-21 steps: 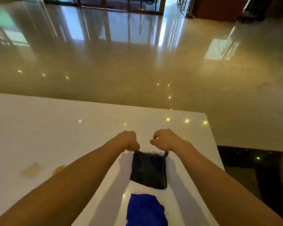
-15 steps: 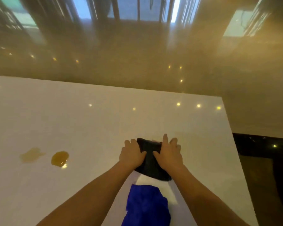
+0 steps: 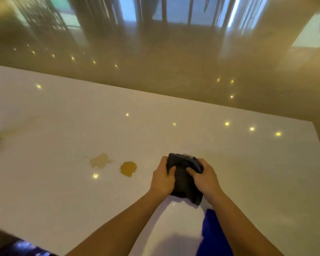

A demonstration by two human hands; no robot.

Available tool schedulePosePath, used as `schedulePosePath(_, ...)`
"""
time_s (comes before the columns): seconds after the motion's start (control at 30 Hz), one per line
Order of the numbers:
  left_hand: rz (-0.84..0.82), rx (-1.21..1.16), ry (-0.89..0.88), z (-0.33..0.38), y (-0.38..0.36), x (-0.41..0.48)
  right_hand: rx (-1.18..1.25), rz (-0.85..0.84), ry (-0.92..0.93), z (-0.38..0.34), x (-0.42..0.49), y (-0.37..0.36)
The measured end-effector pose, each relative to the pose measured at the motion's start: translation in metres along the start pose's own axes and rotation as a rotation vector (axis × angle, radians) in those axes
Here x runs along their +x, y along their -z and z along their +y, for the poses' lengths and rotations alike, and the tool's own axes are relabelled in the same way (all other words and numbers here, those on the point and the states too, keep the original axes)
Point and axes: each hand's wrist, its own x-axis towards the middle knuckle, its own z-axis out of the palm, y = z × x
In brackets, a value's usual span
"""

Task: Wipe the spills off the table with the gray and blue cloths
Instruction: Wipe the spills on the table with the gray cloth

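Gripping the gray cloth (image 3: pixel 183 180) from both sides, I have my left hand (image 3: pixel 163 179) and right hand (image 3: pixel 205 179) curled around its edges, thumbs pressed on top, bunching it on the white table (image 3: pixel 63 200). The blue cloth (image 3: pixel 211 235) lies nearer me, partly under my right forearm. Two spills sit left of the cloth: an amber puddle (image 3: pixel 128 169) and a paler puddle (image 3: pixel 99 160) beside it.

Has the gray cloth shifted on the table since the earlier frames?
Cannot tell for its position: the head camera moved. Against the blue cloth it sits about as before, but the gray cloth, flat earlier, is now bunched up.
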Motion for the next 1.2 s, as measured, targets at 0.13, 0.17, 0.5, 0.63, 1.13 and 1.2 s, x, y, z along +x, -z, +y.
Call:
schedulePosePath(0.13, 0.082, -0.050, -0.002, -0.043, 0.108, 0.005, 0.038, -0.042, 0.052, -0.035, -0.013, -0.095)
schedulePosePath(0.17, 0.074, -0.078, 0.023, -0.050, 0.129, 0.009, 0.021, -0.035, 0.068, -0.043, -0.012, -0.113)
schedulePosePath(0.5, 0.334, 0.679, 0.131, -0.134, 0.226, -0.002, -0.997, 0.020, 0.489, -0.042, 0.006, -0.217)
schedulePosePath(0.63, 0.201, 0.981, 0.158, -0.183, 0.240, -0.026, -1.203, -0.060, 0.584, -0.031, 0.056, -0.231)
schedulePosePath(1.13, 0.176, 0.995, 0.101, -0.204, 0.239, -0.024, -1.144, 0.033, 0.491, 0.003, 0.002, -0.256)
schedulePosePath(1.2, 0.190, 0.991, 0.085, -0.208, 0.238, -0.024, -1.136, 0.075, 0.389, -0.039, 0.065, -0.251)
